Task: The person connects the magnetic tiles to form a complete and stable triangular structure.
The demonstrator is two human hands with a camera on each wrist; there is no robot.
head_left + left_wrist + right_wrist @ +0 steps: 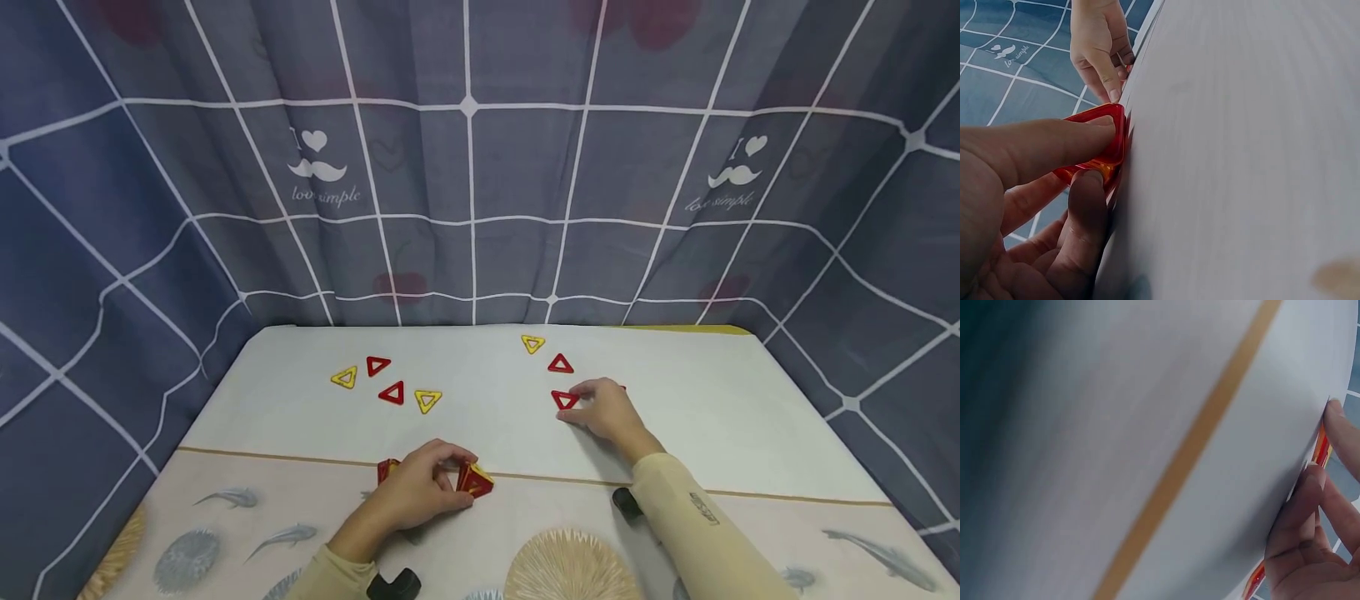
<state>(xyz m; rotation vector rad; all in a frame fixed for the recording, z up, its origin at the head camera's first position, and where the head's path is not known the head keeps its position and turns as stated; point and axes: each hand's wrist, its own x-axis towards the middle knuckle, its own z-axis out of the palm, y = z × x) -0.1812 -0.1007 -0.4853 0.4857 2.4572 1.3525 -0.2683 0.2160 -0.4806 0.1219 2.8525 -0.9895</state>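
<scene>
My left hand (pixel 420 493) grips a small stack of red and yellow triangular pieces (pixel 472 481) between thumb and fingers, low over the near part of the table. In the left wrist view, the thumb lies along the red top face of this stack (pixel 1114 145). Another red and yellow stack (pixel 386 468) shows partly behind the left hand. Farther out, my right hand (pixel 609 410) pinches a red triangle frame (pixel 564 394) at the white tabletop, thumb on the near side. A red tip (pixel 623 387) peeks out past the right hand; the rest is hidden.
Beyond the right hand lie a red triangle (pixel 560 368) and a yellow one (pixel 533 349). To the left, two red triangles (pixel 378 372) and two yellow ones (pixel 344 385) lie in a loose group. A checked curtain (pixel 420 167) hangs around the white table (pixel 697 400).
</scene>
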